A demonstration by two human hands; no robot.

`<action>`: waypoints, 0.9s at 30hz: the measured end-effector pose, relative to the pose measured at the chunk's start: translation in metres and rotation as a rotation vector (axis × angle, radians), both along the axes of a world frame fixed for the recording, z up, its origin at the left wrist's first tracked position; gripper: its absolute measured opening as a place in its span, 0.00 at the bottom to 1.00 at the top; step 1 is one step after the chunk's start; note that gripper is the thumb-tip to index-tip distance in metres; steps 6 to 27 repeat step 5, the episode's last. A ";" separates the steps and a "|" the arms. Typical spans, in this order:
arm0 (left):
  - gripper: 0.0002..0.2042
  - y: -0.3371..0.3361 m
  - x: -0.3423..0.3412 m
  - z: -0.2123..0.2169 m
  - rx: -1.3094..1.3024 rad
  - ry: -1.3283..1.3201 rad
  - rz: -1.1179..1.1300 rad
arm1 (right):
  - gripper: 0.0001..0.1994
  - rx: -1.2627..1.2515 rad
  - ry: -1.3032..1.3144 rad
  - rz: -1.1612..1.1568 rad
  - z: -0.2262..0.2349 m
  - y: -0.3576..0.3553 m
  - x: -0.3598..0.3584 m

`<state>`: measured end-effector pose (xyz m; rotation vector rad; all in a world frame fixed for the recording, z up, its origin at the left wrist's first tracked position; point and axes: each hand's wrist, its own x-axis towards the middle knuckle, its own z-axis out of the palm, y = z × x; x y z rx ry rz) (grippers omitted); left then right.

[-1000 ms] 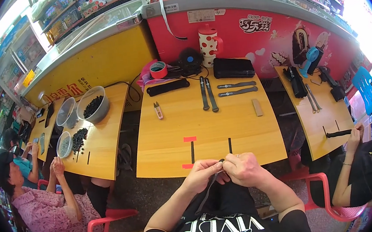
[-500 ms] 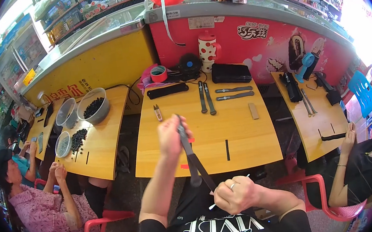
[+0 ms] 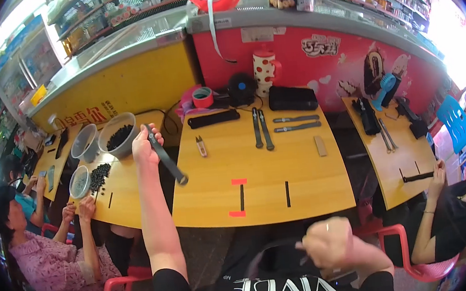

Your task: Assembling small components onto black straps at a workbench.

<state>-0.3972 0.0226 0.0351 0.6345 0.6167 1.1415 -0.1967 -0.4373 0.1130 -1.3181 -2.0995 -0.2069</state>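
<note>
My left hand (image 3: pixel 145 149), raised beyond the left corner of the middle table, is closed around a dark grey strap (image 3: pixel 168 164). The strap's rounded end hangs down toward the table. Low in front of my shirt, my right hand (image 3: pixel 329 244) is blurred by motion, its fingers closed on a thin dark strip (image 3: pixel 263 250) that curves away leftward. On the table lie an upright pair of similar grey straps (image 3: pixel 262 128) and a sideways pair (image 3: pixel 296 122). Small thread snips (image 3: pixel 201 147) rest to their left.
Red tape (image 3: pixel 239 182) and black marks (image 3: pixel 287 194) are on the tabletop (image 3: pixel 210 198). Behind stand a black pouch (image 3: pixel 292 98), a black roll (image 3: pixel 213 119), a spotted tumbler (image 3: pixel 265 69) and a fan (image 3: pixel 242 87). People sit at both side tables; the left one holds tubs (image 3: pixel 117 135).
My left hand has swung left and upward with the grey strap, uncovering the red tape. My right hand has shifted right; the strap no longer runs between both hands.
</note>
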 end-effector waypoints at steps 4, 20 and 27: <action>0.22 -0.101 0.025 0.022 0.396 0.230 -0.433 | 0.11 -0.088 0.192 -0.062 0.004 0.032 0.019; 0.22 -0.101 0.022 0.021 0.393 0.236 -0.427 | 0.11 -0.110 0.246 -0.081 0.006 0.042 0.024; 0.22 -0.101 0.022 0.021 0.393 0.236 -0.427 | 0.11 -0.110 0.246 -0.081 0.006 0.042 0.024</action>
